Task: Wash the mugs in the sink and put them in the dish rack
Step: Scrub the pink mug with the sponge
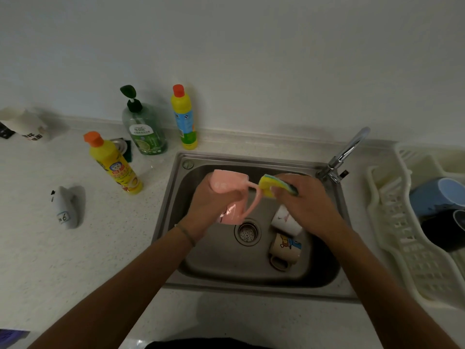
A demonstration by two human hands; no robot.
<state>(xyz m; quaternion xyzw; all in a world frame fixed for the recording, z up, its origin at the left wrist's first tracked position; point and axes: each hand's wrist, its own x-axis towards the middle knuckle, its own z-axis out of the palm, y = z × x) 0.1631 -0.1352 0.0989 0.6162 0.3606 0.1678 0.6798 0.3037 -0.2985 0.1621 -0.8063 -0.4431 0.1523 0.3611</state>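
Two mugs [285, 235] in steel sink [251, 275] | speckled white counter [75, 260] | plain wall [251, 59]

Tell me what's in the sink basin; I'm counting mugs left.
Two mugs lie by the drain: a white mug half under the right hand and a cartoon mug.
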